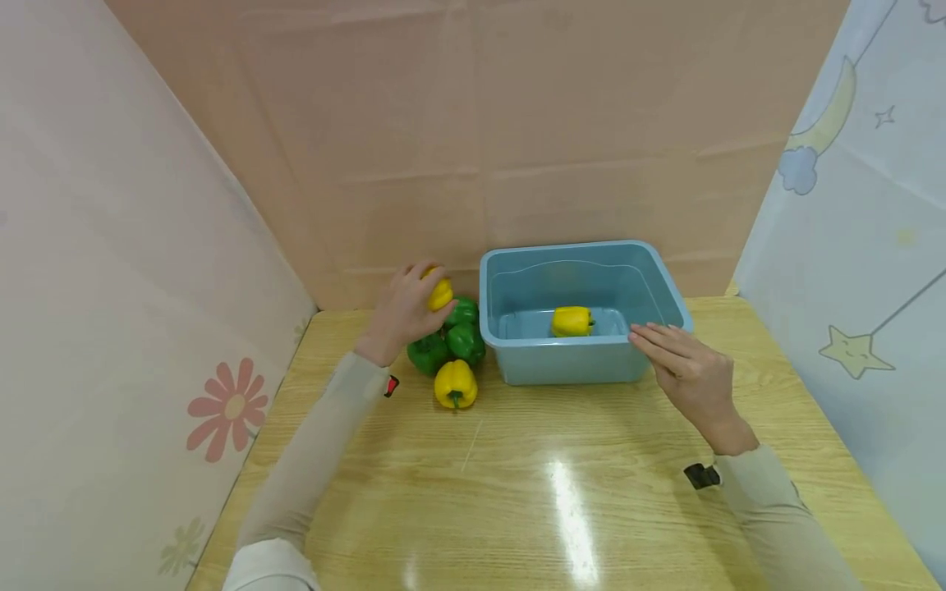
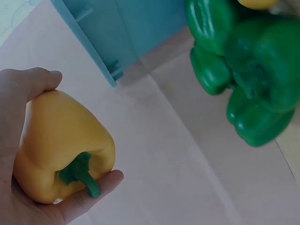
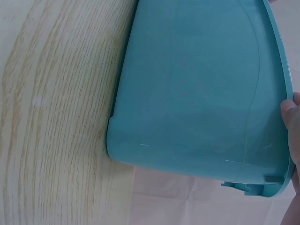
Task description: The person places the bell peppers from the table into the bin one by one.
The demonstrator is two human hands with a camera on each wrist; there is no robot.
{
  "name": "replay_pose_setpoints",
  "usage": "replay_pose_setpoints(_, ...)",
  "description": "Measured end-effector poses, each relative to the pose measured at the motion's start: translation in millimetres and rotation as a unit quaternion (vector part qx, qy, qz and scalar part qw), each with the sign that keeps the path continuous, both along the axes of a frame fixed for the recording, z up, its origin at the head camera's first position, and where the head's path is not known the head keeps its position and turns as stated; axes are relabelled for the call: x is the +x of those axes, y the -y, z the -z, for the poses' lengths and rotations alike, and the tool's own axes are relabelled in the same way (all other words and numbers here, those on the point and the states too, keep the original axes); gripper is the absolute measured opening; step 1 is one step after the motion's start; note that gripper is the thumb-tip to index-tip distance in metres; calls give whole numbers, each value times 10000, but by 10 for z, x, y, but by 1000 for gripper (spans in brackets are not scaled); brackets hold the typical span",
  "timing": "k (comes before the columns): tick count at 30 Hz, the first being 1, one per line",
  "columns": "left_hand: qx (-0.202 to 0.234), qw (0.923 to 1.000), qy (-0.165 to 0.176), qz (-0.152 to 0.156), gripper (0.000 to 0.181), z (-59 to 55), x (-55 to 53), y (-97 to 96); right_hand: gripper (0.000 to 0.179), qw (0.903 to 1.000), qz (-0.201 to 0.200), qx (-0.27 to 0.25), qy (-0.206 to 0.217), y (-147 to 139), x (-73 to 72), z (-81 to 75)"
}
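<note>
A yellow pepper [image 1: 442, 295] is gripped by the left hand [image 1: 402, 313] — the blue bin's near-right rim [image 1: 612, 340] is pinched by the right hand [image 1: 693, 368].

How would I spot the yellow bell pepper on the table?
Find the blue plastic bin on the wood-grain table. Left of it sit green bell peppers; at their near edge is the yellow bell pepper, the only yellow one resting on the table.
</note>
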State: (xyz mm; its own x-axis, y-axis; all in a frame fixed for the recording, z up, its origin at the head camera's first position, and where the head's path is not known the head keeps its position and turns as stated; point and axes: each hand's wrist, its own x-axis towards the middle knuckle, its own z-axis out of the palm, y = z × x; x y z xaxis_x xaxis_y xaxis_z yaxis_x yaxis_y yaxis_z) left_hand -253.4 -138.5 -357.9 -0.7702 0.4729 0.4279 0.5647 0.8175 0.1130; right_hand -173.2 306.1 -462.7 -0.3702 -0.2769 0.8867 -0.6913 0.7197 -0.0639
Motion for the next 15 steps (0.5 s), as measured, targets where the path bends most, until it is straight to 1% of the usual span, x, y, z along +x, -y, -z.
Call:
replay_pose_setpoints(8, 209, 9997, -44, 76, 42, -21, -14, -160, 48, 10000, 16, 0, -34, -13, 3, 6)
replay_pose_setpoints(15, 257, 9996, 58, 129, 42, -43, -54, -269, 46, 10000, -1, -21, -57, -17, 4, 9)
